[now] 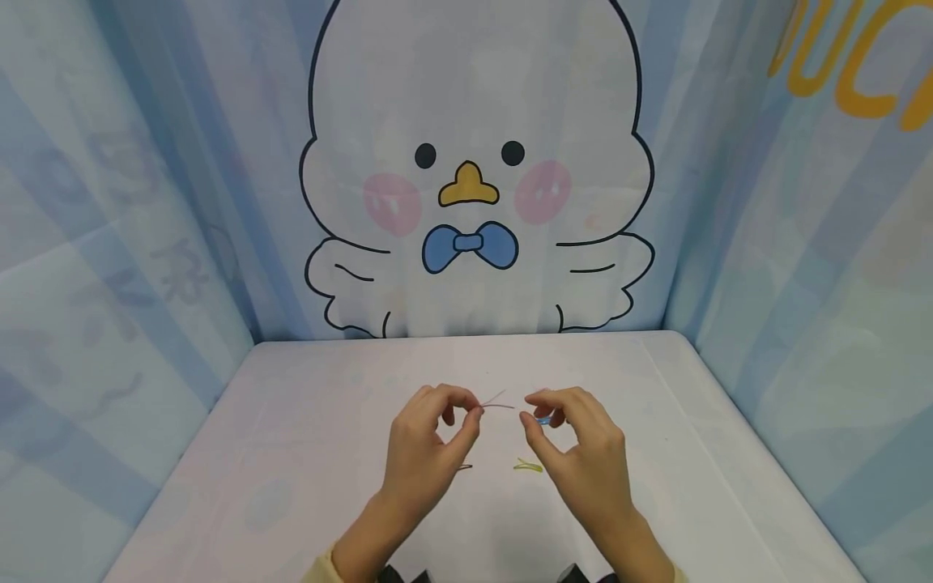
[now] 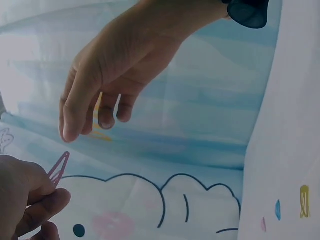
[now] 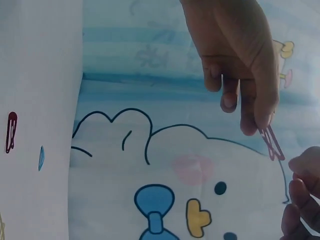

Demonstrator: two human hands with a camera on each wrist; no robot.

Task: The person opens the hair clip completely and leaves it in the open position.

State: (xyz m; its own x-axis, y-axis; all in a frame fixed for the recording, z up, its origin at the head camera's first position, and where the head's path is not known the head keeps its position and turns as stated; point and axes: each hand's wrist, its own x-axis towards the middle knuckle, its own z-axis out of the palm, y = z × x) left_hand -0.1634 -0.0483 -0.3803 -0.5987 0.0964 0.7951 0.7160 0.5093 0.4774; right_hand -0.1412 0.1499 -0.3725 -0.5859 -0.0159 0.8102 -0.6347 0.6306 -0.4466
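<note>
Head view: pink clip (image 1: 499, 406) juts from left fingers (image 1: 466, 433) — apparently splayed.

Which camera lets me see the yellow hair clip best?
The left wrist view: the yellow hair clip looks biggest there, its whole outline showing. The head view shows it small, near the right hand. The right wrist view has just a yellowish sliver at its lower left edge, probably the clip.

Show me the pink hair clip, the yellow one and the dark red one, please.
Pink hair clip (image 2: 62, 169): left wrist view, on its side bar.
Yellow hair clip (image 2: 304, 201): left wrist view, about its middle.
Dark red hair clip (image 3: 11, 132): right wrist view, about its middle.
</note>
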